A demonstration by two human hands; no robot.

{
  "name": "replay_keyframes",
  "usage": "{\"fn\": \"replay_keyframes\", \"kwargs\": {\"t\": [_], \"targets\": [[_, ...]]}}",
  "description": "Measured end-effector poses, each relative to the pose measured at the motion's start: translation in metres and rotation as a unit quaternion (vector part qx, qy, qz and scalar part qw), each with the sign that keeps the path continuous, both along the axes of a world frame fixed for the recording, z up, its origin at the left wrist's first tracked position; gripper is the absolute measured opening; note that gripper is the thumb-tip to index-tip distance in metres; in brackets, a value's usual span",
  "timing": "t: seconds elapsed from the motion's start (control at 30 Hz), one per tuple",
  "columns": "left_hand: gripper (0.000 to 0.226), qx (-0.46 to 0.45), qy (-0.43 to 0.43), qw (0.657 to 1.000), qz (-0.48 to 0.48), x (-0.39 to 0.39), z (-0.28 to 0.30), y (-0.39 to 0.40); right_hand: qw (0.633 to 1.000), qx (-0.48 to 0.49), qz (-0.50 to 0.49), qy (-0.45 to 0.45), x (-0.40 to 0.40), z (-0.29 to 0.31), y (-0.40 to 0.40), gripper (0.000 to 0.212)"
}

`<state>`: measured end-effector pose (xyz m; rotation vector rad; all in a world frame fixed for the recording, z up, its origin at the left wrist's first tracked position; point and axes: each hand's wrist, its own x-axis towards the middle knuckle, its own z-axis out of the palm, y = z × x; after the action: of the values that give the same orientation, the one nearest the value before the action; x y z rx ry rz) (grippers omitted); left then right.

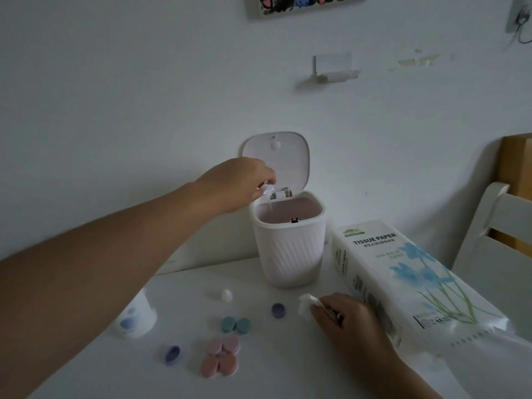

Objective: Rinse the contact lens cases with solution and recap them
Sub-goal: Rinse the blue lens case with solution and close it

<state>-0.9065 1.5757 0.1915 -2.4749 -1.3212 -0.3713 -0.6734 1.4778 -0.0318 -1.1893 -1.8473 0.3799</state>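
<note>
My left hand [244,182] reaches out over the open white bin [289,249] and pinches a clear lens case [267,191] tipped down, with a thin stream of liquid falling into the bin. My right hand [342,318] rests on the table and grips a crumpled white tissue [306,303]. On the table lie a green lens case [236,325], a pink one [224,344] and an orange-pink one [219,365], all capped. Two loose purple caps [278,310] [172,354] lie apart. A small white bottle cap [226,295] stands near the bin. The solution bottle [138,318] sits under my left forearm.
A long pack of tissue paper [403,277] lies at the right, beside my right hand. The bin's lid [277,156] stands open against the wall. A white chair back [501,231] is at the far right.
</note>
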Motion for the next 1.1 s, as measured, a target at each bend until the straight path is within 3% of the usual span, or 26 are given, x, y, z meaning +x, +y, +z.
{"fn": "replay_keyframes", "kwargs": {"t": [0.1, 0.2, 0.37, 0.63, 0.8, 0.97, 1.1], "targets": [[0.018, 0.055, 0.154, 0.986, -0.031, 0.001, 0.003, 0.004, 1.0, 0.002, 0.003, 0.003, -0.001, -0.001, 0.002, 0.03], [0.021, 0.077, 0.212, 0.973, -0.051, -0.001, 0.002, 0.004, 1.0, 0.0, 0.007, 0.006, 0.0, -0.002, 0.002, 0.034], [0.022, 0.117, 0.209, 0.966, -0.092, -0.006, 0.003, 0.0, 1.0, -0.006, 0.011, 0.016, 0.0, -0.003, 0.003, 0.022], [0.02, 0.201, 0.183, 0.946, -0.179, -0.005, -0.003, -0.011, 1.0, -0.007, 0.014, 0.014, 0.0, -0.001, 0.003, 0.035], [0.025, 0.209, 0.224, 0.935, -0.178, -0.004, -0.006, -0.012, 1.0, -0.015, 0.016, 0.02, 0.001, -0.002, 0.003, 0.026], [0.027, 0.188, 0.233, 0.939, -0.171, -0.002, -0.008, -0.015, 1.0, -0.013, 0.018, 0.016, 0.001, 0.0, 0.001, 0.033], [0.023, 0.176, 0.198, 0.954, -0.141, -0.004, -0.004, -0.017, 0.999, -0.02, 0.021, 0.017, 0.001, 0.0, 0.001, 0.024]]}}
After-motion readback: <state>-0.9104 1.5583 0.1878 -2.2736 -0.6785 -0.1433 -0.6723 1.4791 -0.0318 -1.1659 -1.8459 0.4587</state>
